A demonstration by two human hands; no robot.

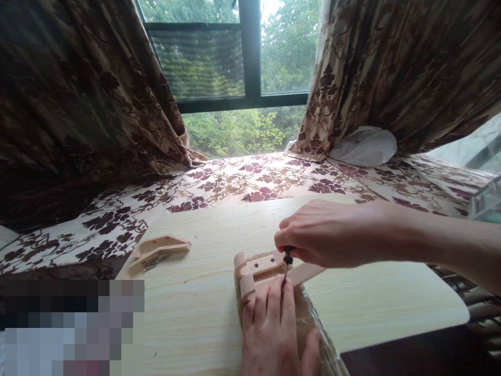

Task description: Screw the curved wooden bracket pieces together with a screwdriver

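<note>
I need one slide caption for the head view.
Right hand holds a screwdriver pointing down; left hand rests on wooden parts.

A pale wooden tabletop (195, 308) carries two wooden pieces (166, 244) and a wrapped block (307, 309).

Tabletop (203, 308): pale wood with visible grain; we find it smooth, low in sheen. Wooden fitting (263, 265): bare light wood, smooth, matt. Paired brackets (164, 243): similar wood, same dull finish. Screwdriver (288, 253): dark handle, metal shaft. Bundle (307, 308): brown, under clear, glossy, creased plastic. Curtain (109, 94) and sill cover (250, 183): patterned cloth, by our reading. Bag (366, 146): thin white plastic, wrinkled. Window (289, 47): clear glass.
</note>
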